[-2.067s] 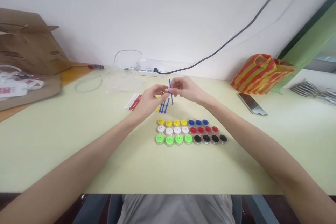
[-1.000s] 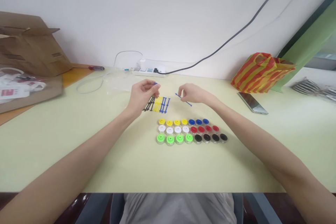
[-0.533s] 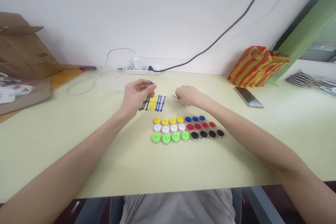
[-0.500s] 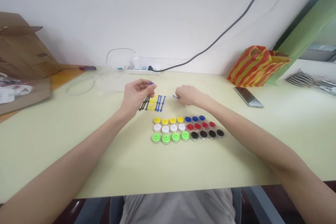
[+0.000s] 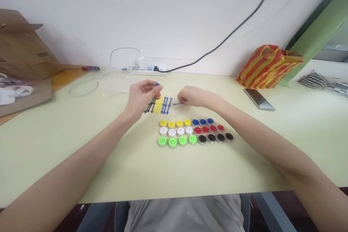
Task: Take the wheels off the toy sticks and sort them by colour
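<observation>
Between the thumb and fingers of my left hand (image 5: 143, 96) is a small blue piece (image 5: 157, 84), mostly hidden. My right hand (image 5: 194, 96) pinches the end of a blue arrow-shaped plastic stick (image 5: 177, 104), which points left just above or on the table. Between the hands lies a row of similar sticks: black ones (image 5: 150, 106) partly under my left hand, then yellow ones (image 5: 158, 105), then blue ones (image 5: 166, 106). Nearer to me, round pieces with clear bases stand in rows: yellow (image 5: 179, 123), blue (image 5: 203, 121), white (image 5: 181, 131), red (image 5: 205, 129), green (image 5: 182, 140) and black (image 5: 211, 137).
A power strip (image 5: 148, 72) with a black cable (image 5: 217, 48) sits against the wall. On the right are a phone (image 5: 259, 99) and a striped bag (image 5: 262, 69). A cardboard box (image 5: 24, 47) and a screwdriver (image 5: 91, 68) are at the left.
My right hand has moved slightly left, and more of the blue stick in it shows, now lying nearly level and nearer the row. My left hand has hardly moved.
</observation>
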Demonstrator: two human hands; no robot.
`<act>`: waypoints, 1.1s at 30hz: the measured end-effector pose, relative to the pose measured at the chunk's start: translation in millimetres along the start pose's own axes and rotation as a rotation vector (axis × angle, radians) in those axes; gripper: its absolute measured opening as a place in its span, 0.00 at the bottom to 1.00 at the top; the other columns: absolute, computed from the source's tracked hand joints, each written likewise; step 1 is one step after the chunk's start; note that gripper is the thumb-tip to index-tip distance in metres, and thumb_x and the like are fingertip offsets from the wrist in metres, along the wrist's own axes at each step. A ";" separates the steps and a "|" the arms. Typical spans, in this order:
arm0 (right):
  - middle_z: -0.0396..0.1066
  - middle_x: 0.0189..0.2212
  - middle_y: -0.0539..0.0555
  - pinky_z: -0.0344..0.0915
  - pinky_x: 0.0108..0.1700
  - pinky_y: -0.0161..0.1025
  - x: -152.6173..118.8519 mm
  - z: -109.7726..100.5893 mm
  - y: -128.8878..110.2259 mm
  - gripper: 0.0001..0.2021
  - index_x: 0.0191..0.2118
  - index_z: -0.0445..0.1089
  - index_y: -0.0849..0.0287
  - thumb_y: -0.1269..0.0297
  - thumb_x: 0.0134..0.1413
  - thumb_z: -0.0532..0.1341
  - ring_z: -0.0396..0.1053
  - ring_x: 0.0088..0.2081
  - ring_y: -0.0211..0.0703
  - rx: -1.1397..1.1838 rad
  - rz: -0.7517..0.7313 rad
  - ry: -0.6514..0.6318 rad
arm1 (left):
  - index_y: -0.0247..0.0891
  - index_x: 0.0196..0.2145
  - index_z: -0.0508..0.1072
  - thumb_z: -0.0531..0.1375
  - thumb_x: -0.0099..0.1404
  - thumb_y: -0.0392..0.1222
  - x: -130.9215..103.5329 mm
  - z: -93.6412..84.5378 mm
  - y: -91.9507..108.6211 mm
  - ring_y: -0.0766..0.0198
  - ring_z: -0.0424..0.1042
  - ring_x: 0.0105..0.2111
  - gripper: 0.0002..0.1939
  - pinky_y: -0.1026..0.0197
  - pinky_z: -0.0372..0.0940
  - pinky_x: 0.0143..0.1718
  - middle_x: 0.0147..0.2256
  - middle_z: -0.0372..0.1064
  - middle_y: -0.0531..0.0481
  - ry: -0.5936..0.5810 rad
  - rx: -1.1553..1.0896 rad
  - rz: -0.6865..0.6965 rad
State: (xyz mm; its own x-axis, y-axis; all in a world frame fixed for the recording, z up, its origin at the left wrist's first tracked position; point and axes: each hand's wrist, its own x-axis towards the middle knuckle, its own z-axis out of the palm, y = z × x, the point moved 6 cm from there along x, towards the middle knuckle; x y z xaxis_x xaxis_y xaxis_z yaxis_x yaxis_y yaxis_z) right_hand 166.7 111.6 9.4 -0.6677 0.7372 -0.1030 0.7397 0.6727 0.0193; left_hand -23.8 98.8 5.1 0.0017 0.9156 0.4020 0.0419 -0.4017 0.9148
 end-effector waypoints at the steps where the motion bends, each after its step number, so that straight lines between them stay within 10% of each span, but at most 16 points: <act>1: 0.81 0.41 0.59 0.59 0.36 0.37 -0.9 0.5 0.5 0.15 0.42 0.82 0.64 0.82 0.55 0.62 0.73 0.37 0.44 0.024 0.000 -0.024 | 0.36 0.35 0.77 0.74 0.57 0.48 -0.1 0.1 0.0 0.64 0.72 0.25 0.15 0.58 0.68 0.33 0.25 0.74 0.51 -0.002 0.001 0.001; 33: 0.82 0.35 0.55 0.63 0.37 0.37 -7.4 -7.7 4.0 0.11 0.39 0.84 0.63 0.76 0.56 0.63 0.73 0.33 0.42 0.146 -0.054 -0.007 | 0.36 0.35 0.79 0.75 0.57 0.49 -0.8 2.1 0.6 0.65 0.73 0.25 0.16 0.59 0.70 0.32 0.25 0.74 0.50 -0.010 -0.025 -0.001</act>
State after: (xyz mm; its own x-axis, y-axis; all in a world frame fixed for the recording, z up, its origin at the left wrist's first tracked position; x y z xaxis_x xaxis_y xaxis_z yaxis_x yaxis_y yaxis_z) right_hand 174.0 109.3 17.8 -0.7064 0.6998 -0.1066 0.7076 0.6942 -0.1316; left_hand -21.7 97.9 5.3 0.0120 0.9159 0.4012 0.0173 -0.4013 0.9158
